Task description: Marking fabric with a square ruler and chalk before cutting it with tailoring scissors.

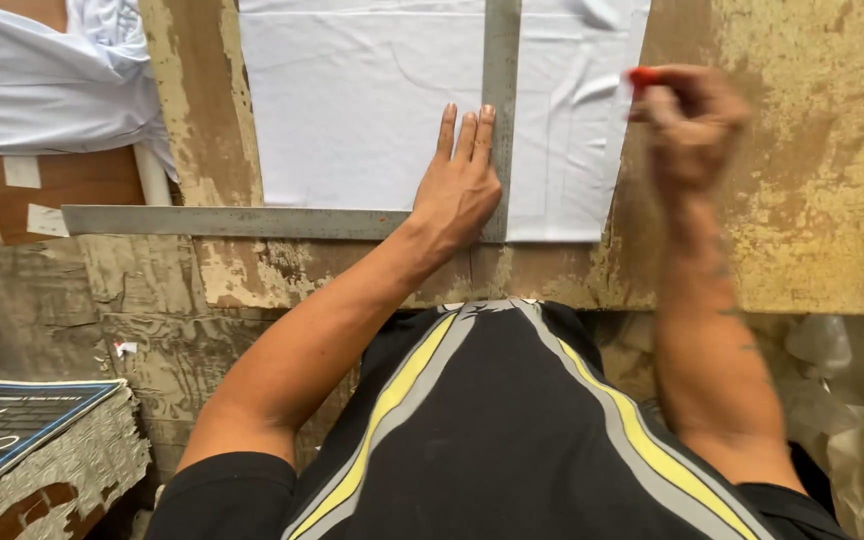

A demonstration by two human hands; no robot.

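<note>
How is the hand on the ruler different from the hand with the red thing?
The left hand lies flat and open, fingers pressing the metal square ruler on the white cloth. The right hand is curled shut, pinching a small red marker. The left hand looks sharp; the right hand is blurred. Both are bare and over the worn table.

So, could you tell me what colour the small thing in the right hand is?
Red, seen in the head view.
</note>
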